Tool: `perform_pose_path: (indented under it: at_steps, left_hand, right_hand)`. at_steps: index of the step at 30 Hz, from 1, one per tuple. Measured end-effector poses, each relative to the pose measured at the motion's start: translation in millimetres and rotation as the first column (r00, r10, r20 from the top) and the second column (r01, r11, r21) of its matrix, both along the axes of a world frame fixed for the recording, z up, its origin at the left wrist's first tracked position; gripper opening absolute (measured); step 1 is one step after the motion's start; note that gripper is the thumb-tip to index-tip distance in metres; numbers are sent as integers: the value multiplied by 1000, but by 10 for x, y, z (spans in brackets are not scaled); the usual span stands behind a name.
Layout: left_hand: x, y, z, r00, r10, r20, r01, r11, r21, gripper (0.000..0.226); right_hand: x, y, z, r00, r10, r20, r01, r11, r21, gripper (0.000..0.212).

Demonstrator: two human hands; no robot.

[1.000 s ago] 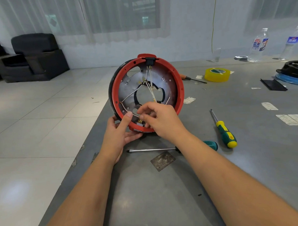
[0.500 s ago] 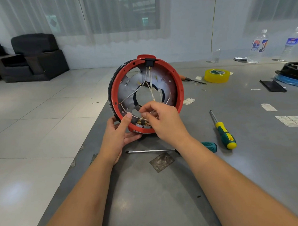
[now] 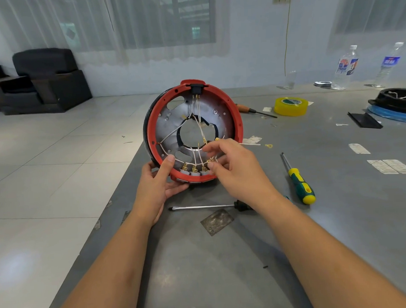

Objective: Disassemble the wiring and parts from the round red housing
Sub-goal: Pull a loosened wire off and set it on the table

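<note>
Head view shows the housing (image 3: 239,127) standing on edge on the table (image 3: 224,268), its open side facing the person. The left hand (image 3: 156,190) grips its lower rim, thumb laid up over the red edge and fingers curled behind. The right hand (image 3: 234,169) sits just right of that thumb, fingers curled among the wires (image 3: 171,133) by the terminals (image 3: 193,170); whether it actually pinches a wire I cannot tell. The housing looks like light, stiff plastic with a thin metal plate inside, so a rim grip should steady it. The wires look thin and limp, and the brass terminals small and easily bent; pulling at the connector rather than the wire seems safer. Below the right wrist lies a long screwdriver (image 3: 201,207), and a yellow-handled one (image 3: 299,185) lies to its right. Tape (image 3: 290,106) and bottles (image 3: 345,68) stand well beyond. Nothing blocks the hands.
</note>
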State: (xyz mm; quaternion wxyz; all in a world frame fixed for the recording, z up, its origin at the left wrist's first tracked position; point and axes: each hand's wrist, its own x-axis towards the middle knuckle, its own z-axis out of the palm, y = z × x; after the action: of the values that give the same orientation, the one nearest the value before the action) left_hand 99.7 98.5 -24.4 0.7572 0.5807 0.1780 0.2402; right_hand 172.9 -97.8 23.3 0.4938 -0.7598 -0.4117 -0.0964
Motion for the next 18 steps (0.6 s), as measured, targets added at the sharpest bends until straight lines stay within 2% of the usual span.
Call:
perform_pose_path:
  at_steps: [6, 9, 15, 18]
  left_hand:
    - [-16, -8, 20, 1000, 8, -12, -8, 1000, -26, 102]
    - [-24, -21, 33, 1000, 9, -9, -9, 1000, -23, 100]
    - [-33, -35, 44, 1000, 12, -2, -12, 999, -38, 94]
    - [-34, -35, 42, 1000, 17, 3, -17, 999, -45, 89]
  right_hand:
    - [73, -212, 125, 998, 62, 0, -61, 987, -146, 58]
    - [137, -313, 181, 998, 44, -34, -50, 980, -193, 62]
    - [322, -555, 286, 995, -3, -99, -18, 979, -203, 57]
    - [497, -660, 293, 983, -98, -157, 56, 966, -254, 48]
